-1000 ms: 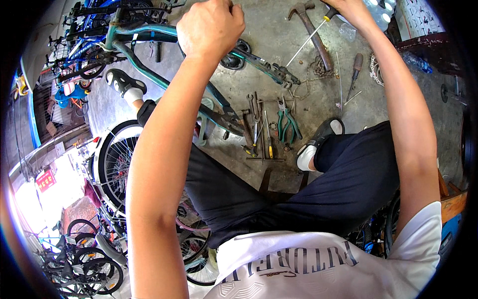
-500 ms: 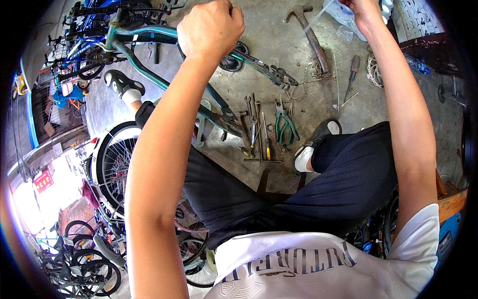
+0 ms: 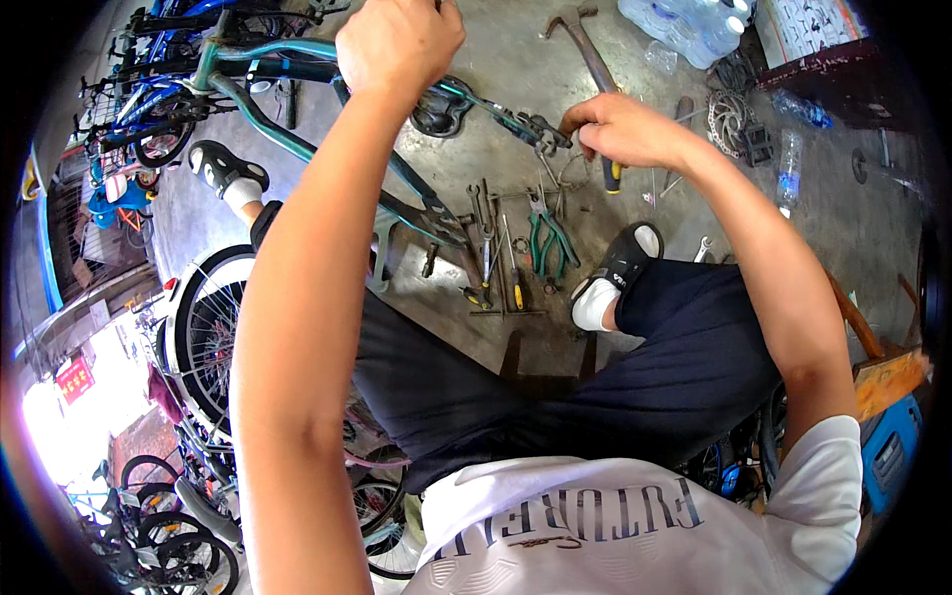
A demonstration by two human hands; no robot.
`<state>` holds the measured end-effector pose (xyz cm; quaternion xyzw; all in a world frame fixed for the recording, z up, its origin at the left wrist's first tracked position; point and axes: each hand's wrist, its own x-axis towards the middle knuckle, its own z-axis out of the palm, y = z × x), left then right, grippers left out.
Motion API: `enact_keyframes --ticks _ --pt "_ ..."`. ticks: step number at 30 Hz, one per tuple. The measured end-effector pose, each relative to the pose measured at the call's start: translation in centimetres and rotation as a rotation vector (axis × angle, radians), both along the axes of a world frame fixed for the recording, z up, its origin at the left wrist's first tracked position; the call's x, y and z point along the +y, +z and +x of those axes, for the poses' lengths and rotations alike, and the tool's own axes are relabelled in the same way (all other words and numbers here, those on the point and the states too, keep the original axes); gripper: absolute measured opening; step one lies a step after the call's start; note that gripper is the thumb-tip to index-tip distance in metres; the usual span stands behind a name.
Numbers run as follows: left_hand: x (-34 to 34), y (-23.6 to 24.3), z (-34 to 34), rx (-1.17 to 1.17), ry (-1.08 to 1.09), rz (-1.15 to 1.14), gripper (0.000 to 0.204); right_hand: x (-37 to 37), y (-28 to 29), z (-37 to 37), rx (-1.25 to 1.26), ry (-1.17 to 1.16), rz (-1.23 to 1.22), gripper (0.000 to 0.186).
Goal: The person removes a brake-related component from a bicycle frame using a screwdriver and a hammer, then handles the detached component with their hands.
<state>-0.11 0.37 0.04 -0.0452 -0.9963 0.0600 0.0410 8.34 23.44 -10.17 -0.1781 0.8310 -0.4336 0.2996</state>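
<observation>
My left hand [image 3: 397, 48] is closed at the top edge beside a green bicycle frame [image 3: 288, 55]; its fingers face away, so what they hold is hidden. My right hand [image 3: 635, 129] reaches in from the right, palm down with curled fingers. Below it juts the black-and-yellow handle [image 3: 612, 178] of a tool that it seems to grip; the shaft is out of sight. Beyond this hand lies a hammer [image 3: 595, 64], its lower part covered. Green-handled pliers [image 3: 551, 243], a yellow-handled screwdriver [image 3: 517, 288] and wrenches [image 3: 483, 213] lie on the floor between my feet.
Plastic bottles [image 3: 684, 28] are bundled at the top right. Brake discs [image 3: 729, 121] and a pedal [image 3: 759, 144] lie below them. A wrench [image 3: 702, 248] rests near my right shoe [image 3: 620, 273]. A bicycle wheel [image 3: 210, 332] stands at left, with several bicycles [image 3: 169, 516] behind.
My right hand has come down and left from the top right corner. The black-and-yellow handle now shows under it. My left hand stays closed; the whole view has shifted a little.
</observation>
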Motion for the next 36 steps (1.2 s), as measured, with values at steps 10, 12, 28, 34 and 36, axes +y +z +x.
enact_keyframes --ticks 10,12,28,34,36 --pt "0.4 0.4 0.3 0.078 -0.010 0.047 0.037 -0.9 0.2 0.8 0.316 0.031 0.116 0.034" --pt "0.3 0.4 0.3 0.076 -0.015 0.046 0.036 -0.6 0.6 0.5 0.352 0.052 0.162 0.035" --pt "0.6 0.6 0.3 0.059 0.004 0.040 0.037 0.1 1.7 -0.4 -0.243 0.170 -0.019 0.046" --pt "0.3 0.9 0.2 0.054 0.000 0.036 0.038 -0.6 0.6 -0.8 -0.096 0.205 0.007 0.038" --pt "0.4 0.9 0.3 0.055 0.009 0.047 0.038 -0.6 0.2 -0.4 -0.027 0.191 -0.022 0.037"
